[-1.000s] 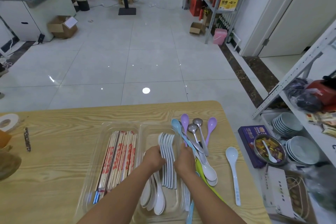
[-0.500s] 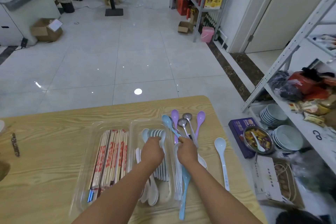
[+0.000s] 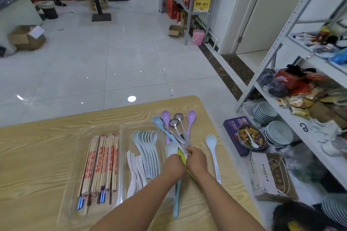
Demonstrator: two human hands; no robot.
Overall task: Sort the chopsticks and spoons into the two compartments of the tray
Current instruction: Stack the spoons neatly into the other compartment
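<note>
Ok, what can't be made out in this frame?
Head view, what either the left hand or the right hand holds: curled fingers are hidden behind the knuckles.
Head view, the yellow item between them: mostly covered by both hands.
Head view, print on the chopsticks: too small to read.
Head view, near right corner of the tray: behind the left forearm.

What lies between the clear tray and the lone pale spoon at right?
In the head view, a loose spoon pile, with the left hand and right hand in it.

two purple spoons (image 3: pixel 166 116), two metal spoons (image 3: pixel 178 116) (shiny), one clear tray (image 3: pixel 99 128)
</note>
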